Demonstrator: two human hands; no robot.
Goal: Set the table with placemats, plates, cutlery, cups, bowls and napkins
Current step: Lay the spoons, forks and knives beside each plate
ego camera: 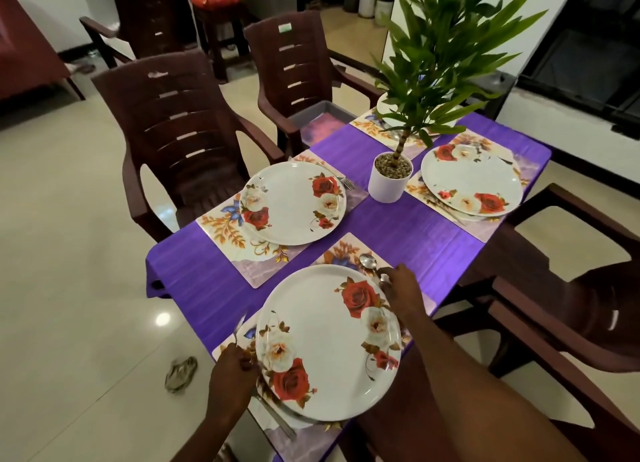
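Observation:
A white plate with red and white roses (pixel 329 350) lies on a floral placemat (pixel 341 250) at the near end of the purple-clothed table (pixel 408 226). My left hand (pixel 230 375) grips a fork (pixel 239 328) at the plate's left edge, tines raised. My right hand (pixel 403 292) pinches the handle of a spoon (pixel 367 262) at the plate's far right edge. A knife (pixel 277 420) lies on the mat below my left hand. Two more rose plates (pixel 294 203) (pixel 471 181) sit on their own mats, each with cutlery beside it.
A potted plant in a white pot (pixel 389 181) stands mid-table. Another plate (pixel 388 110) shows behind its leaves at the far end. Dark brown plastic chairs (pixel 180 125) (pixel 294 66) (pixel 571 309) ring the table. A sandal (pixel 180 373) lies on the tiled floor at left.

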